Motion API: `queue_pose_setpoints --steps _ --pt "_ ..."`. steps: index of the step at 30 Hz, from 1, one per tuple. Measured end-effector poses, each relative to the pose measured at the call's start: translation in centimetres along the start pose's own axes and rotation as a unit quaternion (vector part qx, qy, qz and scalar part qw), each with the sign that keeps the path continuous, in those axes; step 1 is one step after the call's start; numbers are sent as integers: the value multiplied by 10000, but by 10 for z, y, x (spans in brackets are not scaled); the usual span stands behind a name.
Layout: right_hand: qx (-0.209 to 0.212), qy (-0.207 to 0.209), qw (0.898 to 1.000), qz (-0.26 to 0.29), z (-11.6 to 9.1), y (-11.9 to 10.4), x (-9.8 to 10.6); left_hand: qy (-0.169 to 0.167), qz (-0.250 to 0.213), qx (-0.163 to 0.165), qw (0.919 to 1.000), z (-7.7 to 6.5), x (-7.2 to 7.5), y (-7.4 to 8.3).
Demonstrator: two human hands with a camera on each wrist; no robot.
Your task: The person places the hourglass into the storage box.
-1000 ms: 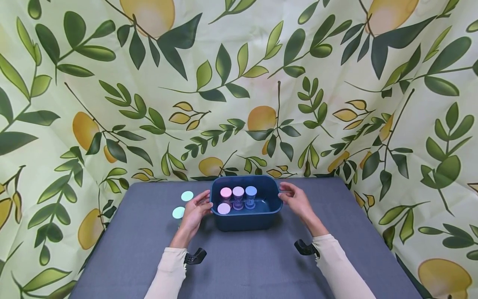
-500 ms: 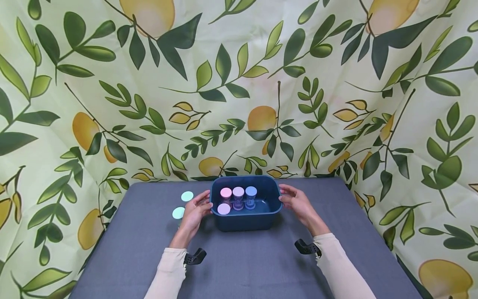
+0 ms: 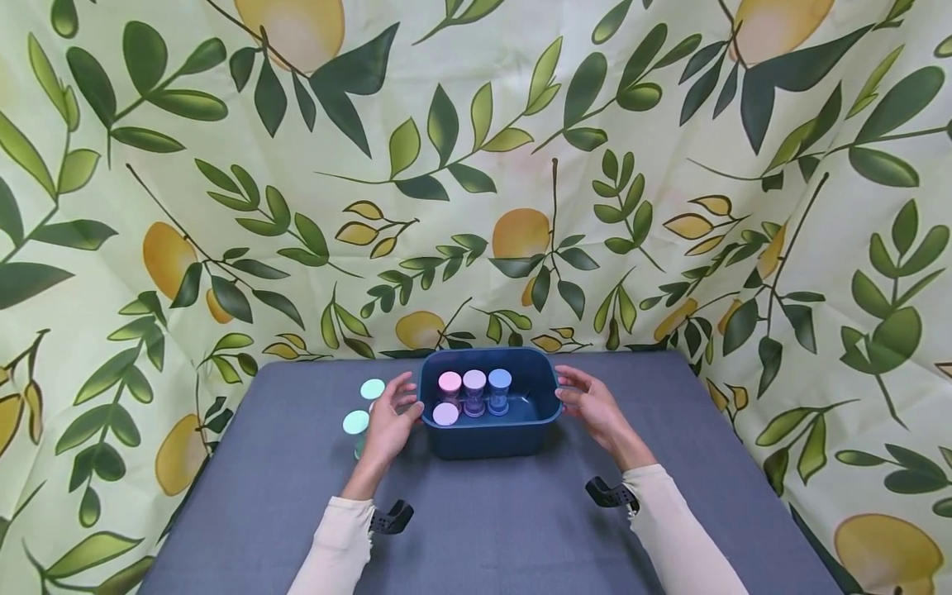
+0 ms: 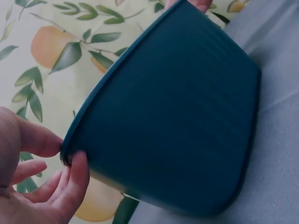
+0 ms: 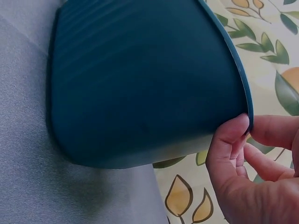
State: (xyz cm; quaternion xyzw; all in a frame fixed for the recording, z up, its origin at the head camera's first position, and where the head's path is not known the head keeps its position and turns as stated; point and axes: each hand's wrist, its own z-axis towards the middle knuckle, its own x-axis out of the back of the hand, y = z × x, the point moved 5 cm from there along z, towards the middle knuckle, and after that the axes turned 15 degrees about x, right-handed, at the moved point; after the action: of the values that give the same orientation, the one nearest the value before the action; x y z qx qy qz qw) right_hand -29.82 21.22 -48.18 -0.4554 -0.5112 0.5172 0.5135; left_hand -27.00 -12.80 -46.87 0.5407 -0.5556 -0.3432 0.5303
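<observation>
A dark blue plastic bin (image 3: 487,442) stands on the table between the two hands. Inside it, toward the left, are a pink-capped sand timer (image 3: 449,383), a purple one (image 3: 474,397), a blue one (image 3: 499,393) and a pale lilac cap (image 3: 445,414) in front. The left hand (image 3: 390,421) is at the bin's left end; its thumb and a finger pinch the rim (image 4: 100,88) in the left wrist view. At the opposite end the right hand (image 3: 597,413) pinches the rim between thumb and finger, the thumb on the outer wall.
Two mint-green-capped things stand left of the bin: a nearer sand timer (image 3: 356,424) and a farther cap (image 3: 373,389), partly behind the left hand. A grey cloth (image 3: 483,529) covers the table. Behind hangs a lemon-print curtain (image 3: 476,207).
The left hand has shifted slightly and its fingers have spread a little, showing more of the nearer green timer. The right hand crept a little onto its rim; the bin stays put.
</observation>
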Motion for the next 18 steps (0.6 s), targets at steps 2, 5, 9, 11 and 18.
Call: queue_pose_setpoints --steps 2,5,9,11,18 --pt "17 -15 10000 19 0 0 0 223 247 -179 9993 -3 2 3" --pt "30 -16 10000 12 0 0 0 457 516 -408 9968 -8 6 8" --pt "34 10 10000 35 0 0 -1 573 590 -719 9940 -16 14 14" --pt "29 21 10000 54 0 0 -2 625 587 -855 9926 -21 19 17" --pt "56 1 10000 78 -1 2 -1 728 611 -1128 9891 -35 40 23"
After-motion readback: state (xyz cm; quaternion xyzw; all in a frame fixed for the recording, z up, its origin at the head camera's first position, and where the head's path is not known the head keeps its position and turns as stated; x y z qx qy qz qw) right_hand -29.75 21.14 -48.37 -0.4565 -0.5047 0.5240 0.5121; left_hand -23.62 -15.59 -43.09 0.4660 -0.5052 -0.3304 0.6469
